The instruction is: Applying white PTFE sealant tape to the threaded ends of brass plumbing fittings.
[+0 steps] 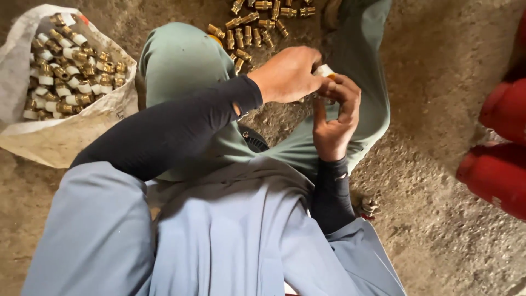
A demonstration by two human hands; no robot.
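My left hand (287,74) and my right hand (337,118) meet above my lap, both closed on one small fitting with a white wrapped end (324,70). Most of that fitting is hidden by my fingers. Beyond my knees, a loose pile of bare brass fittings (257,27) lies on the dirt floor. At far left, an open white sack (66,137) holds several brass fittings with white wrapped ends (68,66).
I sit on a rough dirt floor (438,208), with green trousers (183,60) and a grey-blue shirt filling the middle. Red cylinders (501,148) stand at the right edge. A small metal piece (368,207) lies by my right elbow.
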